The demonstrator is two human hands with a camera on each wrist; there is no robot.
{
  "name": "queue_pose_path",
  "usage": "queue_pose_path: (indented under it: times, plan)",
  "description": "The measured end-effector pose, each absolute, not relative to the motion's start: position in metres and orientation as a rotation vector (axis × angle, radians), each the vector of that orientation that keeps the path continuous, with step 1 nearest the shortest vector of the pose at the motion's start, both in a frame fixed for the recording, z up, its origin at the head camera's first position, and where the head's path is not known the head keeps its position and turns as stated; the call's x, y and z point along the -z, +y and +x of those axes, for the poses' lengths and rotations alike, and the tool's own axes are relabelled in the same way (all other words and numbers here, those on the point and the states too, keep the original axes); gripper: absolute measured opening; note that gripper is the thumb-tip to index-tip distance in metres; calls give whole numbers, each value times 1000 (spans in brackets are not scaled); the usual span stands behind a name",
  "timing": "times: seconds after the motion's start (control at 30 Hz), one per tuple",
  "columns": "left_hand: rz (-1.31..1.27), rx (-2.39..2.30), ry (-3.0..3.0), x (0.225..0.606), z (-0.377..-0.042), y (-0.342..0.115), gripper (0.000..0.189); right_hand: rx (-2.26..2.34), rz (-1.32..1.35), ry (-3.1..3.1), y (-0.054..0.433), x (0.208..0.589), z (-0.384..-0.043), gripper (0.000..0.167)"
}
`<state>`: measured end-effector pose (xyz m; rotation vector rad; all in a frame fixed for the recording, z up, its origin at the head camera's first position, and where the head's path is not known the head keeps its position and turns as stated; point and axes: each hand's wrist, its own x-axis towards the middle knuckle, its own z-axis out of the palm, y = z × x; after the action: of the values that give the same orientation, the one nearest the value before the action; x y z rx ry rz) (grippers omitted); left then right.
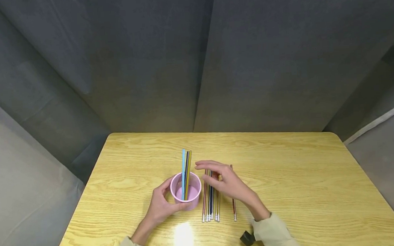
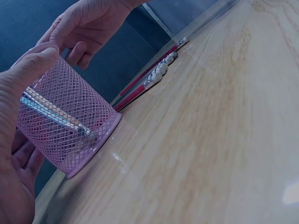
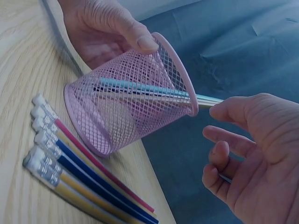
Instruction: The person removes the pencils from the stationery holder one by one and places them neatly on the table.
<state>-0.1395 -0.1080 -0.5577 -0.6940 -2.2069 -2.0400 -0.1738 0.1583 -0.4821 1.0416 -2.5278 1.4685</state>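
My left hand (image 1: 159,206) grips a pink mesh pencil cup (image 1: 196,203), thumb at the near side of its rim and fingers around the far side. Inside the cup lean a few pencils, among them a light blue pencil (image 1: 183,172) and a yellow pencil (image 1: 189,168). Just right of the rim, my right hand (image 1: 228,179) hovers with its fingers loosely bent and nothing between thumb and forefinger. Beneath it lies a row of several pencils (image 1: 211,203) in red, yellow and dark blue, their eraser ends toward me; the hand hides part of them.
A single dark red pencil (image 1: 234,211) lies to the right of the row, parallel to it. The wooden table (image 1: 298,177) is backed by grey curtains (image 1: 264,58). A black device (image 1: 247,238) is by the right sleeve.
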Motion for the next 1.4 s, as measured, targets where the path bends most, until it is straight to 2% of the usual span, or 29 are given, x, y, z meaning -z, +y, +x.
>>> queue_pose_path:
  times: [0.87,1.2,1.4]
  plan:
    - [-701,2051,-2214,558,-139,-109,87,-1508,1085,-2575,136,480,-173,39]
    - [-669,2034,-2257,555,-138,-110,88,-1543,1088,-2586,130,442,-158,37]
    - [-705,2030,-2244,553,-139,-111,89,-1527,1092,-2569,136,471,-171,37]
